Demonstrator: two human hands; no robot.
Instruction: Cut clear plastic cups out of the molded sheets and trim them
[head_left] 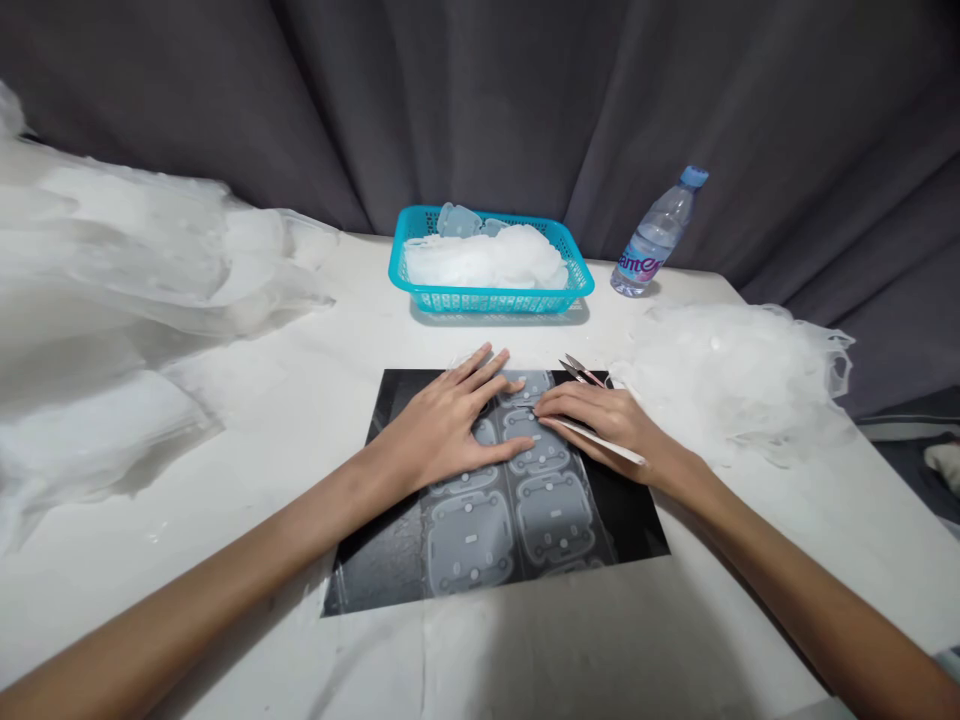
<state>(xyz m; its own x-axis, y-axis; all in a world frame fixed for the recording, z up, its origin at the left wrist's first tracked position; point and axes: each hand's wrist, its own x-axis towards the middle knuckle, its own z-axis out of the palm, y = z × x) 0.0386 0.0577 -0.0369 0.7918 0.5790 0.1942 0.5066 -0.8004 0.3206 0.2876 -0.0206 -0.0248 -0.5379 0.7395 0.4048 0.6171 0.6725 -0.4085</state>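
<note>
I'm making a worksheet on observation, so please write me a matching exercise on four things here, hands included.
1. basket
2. bottle
3. left hand
4. right hand

A. topped with a blue cap
B. holding a slim white tool
C. turquoise, with a white pile inside
D. fingers spread over a dark mat

Pairs: 1-C, 2-A, 3-D, 4-B

The head camera faces forward and down over the table (pixel 315 365), toward its far edge, at close range.

Two bare, slender forearms (pixel 225 600) with slim, tapering, bare fingers (pixel 499 452)
</note>
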